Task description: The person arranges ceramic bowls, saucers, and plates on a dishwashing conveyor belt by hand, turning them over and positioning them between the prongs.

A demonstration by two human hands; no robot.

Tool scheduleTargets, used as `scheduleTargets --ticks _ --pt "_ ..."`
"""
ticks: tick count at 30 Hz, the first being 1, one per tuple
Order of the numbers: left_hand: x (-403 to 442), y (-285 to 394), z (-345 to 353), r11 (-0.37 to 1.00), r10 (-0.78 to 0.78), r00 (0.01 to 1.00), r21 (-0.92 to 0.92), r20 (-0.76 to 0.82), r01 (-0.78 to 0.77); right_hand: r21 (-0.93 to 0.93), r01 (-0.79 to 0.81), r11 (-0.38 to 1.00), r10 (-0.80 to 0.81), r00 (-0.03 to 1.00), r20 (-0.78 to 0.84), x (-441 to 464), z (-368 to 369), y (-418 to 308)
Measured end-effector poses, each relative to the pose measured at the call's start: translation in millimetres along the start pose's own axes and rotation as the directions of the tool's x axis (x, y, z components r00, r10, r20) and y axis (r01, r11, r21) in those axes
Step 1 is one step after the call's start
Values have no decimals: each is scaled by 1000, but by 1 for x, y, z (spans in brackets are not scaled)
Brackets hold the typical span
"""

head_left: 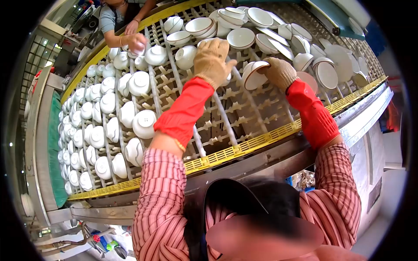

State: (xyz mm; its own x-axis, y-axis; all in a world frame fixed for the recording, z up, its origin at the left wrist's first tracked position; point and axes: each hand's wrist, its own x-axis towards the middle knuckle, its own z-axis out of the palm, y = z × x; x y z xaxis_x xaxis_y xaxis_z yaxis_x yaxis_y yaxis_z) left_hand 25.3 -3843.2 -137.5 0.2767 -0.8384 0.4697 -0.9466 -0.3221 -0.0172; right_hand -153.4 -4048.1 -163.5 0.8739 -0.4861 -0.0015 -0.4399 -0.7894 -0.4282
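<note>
Pinching a brown-rimmed bowl [254, 78] at the edge with the gloved right hand [281, 73]; probably held there to leave the body free for turning. Located above bare pegs of the conveyor [261, 114], between the two gloves. Cannot tell whether touching the pegs. Tilted, mouth apparently toward lower right, base toward upper left; round, so without a clear long axis. Seen with thumb spread away from fingers: gloved left hand [212, 63], reaching over a partly hidden bowl; cannot tell whether gripping. Standing in rows at left, bases up or sideways: white bowls [144, 124], likely wedged among pegs to stay apart. Heaped loosely beyond the hands: stacked bowls [201, 27] and plates [281, 48]. Noted at far edge: co-worker's hand [136, 43], blurred.
</note>
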Motion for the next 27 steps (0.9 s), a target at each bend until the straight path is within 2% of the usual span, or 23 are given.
scheduleTargets --ticks 2,5,6,8,9,10,12,13,14,15,16,17,18,19,20,21,22,23,24,26,27 --pt "27 -1 9 977 -191 965 129 181 169 15 33 999 -33 999 -4 -8 -4 -1" --pt "50 -30 30 910 -412 779 262 473 322 -15 59 998 -59 998 5 -4 0 7" --pt "47 -37 37 921 -390 823 159 413 357 -7 57 998 -57 998 -8 -7 -1 5" --pt "35 -50 43 913 -379 883 -46 277 406 126 -45 991 39 998 52 -21 -17 -3" --pt "28 -49 28 894 -422 868 -37 262 446 164 -34 986 25 998 54 -21 -14 -3" --pt "16 -51 9 875 -431 879 -143 204 462 203 -23 979 12 998 56 -20 -12 -4" --pt "-22 -76 -27 990 -103 995 -96 -12 101 209 9 978 -21 998 54 -20 -9 -3" --pt "-42 -86 -40 980 -99 972 -192 -212 58 177 30 984 -39 998 49 -19 -7 -3" --pt "-60 -102 -49 918 -269 949 -341 -164 202 111 73 991 -76 997 27 -13 -2 5" --pt "-81 -120 -55 970 -192 938 -200 -290 137 40 113 993 -113 994 3 -9 0 8" --pt "-85 -98 -87 441 -738 671 -702 70 559 49 145 988 -143 988 -50 -10 -2 7" --pt "-102 -119 -97 468 -791 602 -522 112 713 59 178 982 -171 980 -104 -14 -3 3" --pt "-124 -135 -96 752 -634 772 -196 47 630 68 213 975 -201 968 -153 -16 -4 -2" --pt "-137 -139 -92 747 -662 749 112 26 655 106 232 967 -213 963 -166 -15 -11 -13" --pt "-144 -141 -92 721 -670 741 263 27 642 146 249 957 -221 958 -181 -11 -19 -27" --pt "-150 -142 -94 678 -679 733 407 29 612 60 329 942 -301 912 -278 -1 -22 -36" --pt "-153 -146 -96 695 -669 741 402 57 597 60 431 900 -361 817 -450 12 -16 -44" --pt "-156 -146 -95 712 -661 744 394 97 581 89 516 852 -402 753 -520 22 -23 -63" --pt "-161 -147 -89 738 -636 768 349 73 577 117 480 870 -374 794 -479 16 -42 -98" --pt "-165 -155 -80 784 -582 813 261 -10 563 -2 619 785 -482 609 -630 38 -33 -126" --pt "-159 -148 -83 772 -610 792 219 -6 597 -109 575 811 -533 650 -541 45 -33 -137"
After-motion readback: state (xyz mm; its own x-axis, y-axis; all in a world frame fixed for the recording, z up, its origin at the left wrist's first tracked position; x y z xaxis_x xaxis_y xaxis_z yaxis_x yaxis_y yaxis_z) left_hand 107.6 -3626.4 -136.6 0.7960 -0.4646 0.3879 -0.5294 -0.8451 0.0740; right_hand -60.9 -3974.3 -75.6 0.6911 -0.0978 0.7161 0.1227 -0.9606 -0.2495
